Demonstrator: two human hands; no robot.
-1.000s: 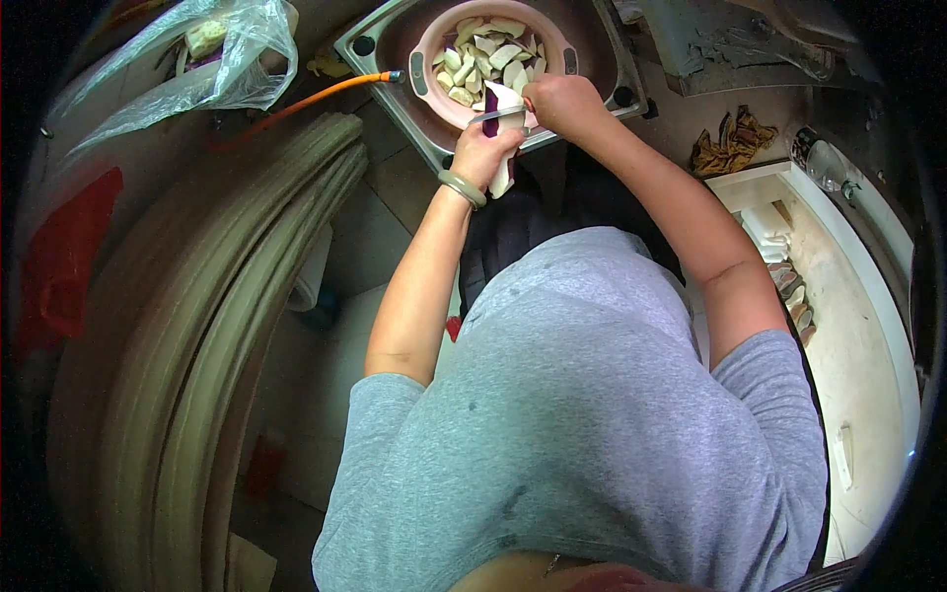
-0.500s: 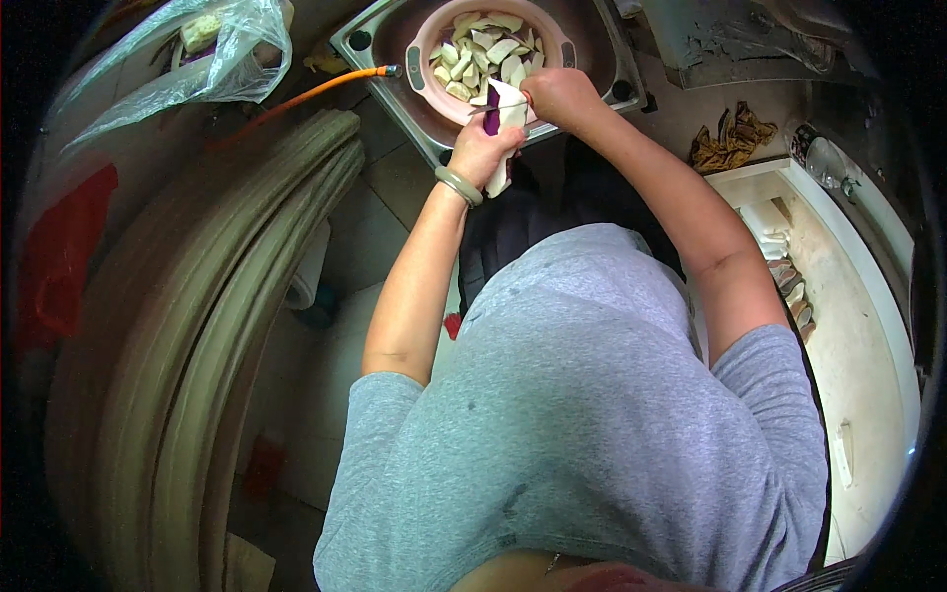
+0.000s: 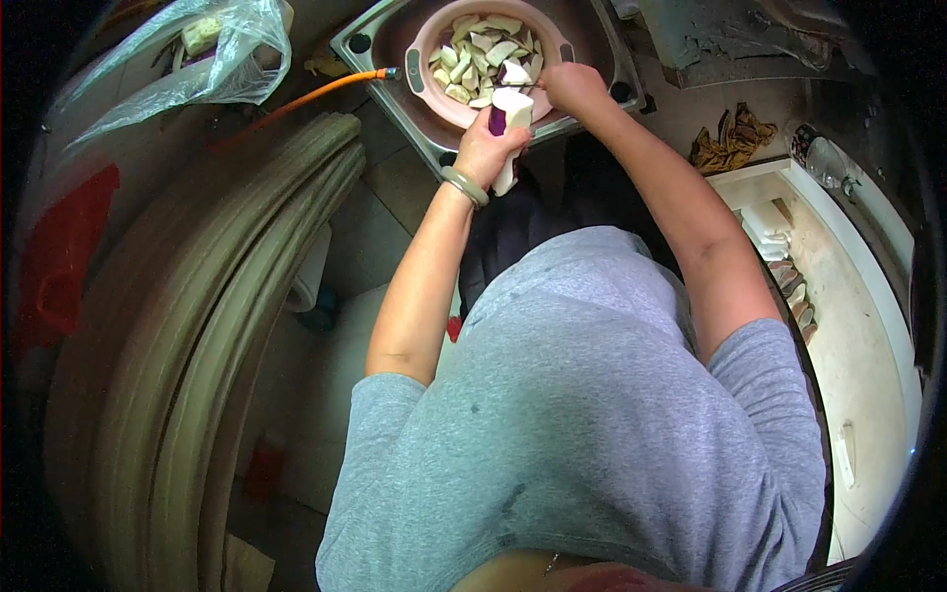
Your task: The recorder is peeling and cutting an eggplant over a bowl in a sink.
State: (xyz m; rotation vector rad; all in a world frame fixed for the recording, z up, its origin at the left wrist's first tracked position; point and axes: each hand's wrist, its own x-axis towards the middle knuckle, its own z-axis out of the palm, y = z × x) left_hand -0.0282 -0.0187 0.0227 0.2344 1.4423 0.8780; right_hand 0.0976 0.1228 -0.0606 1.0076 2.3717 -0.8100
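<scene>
My left hand [image 3: 481, 150] is wrapped round a partly peeled eggplant [image 3: 512, 109]; white flesh and a strip of purple skin show. The eggplant is held upright at the near rim of a pink basin [image 3: 549, 107]. My right hand [image 3: 576, 89] is closed on a knife [image 3: 524, 85], its blade partly visible beyond the fingers and its handle hidden. A cut eggplant piece [image 3: 515, 72] with purple skin lies by the blade, over the basin. Many pale cut pieces [image 3: 469, 61] lie inside the basin.
The basin stands in a metal sink [image 3: 431, 150]. An orange hose [image 3: 321, 91] reaches the sink's left edge. Further left are a clear plastic bag [image 3: 247, 59] and tall curved pale panels [image 3: 222, 286]. To the right, a crumpled brown cloth [image 3: 732, 138] lies near a white drawer [image 3: 848, 365].
The knife has cut through the top of the eggplant, which is shorter now. The severed piece is over the basin. My right hand has shifted slightly right.
</scene>
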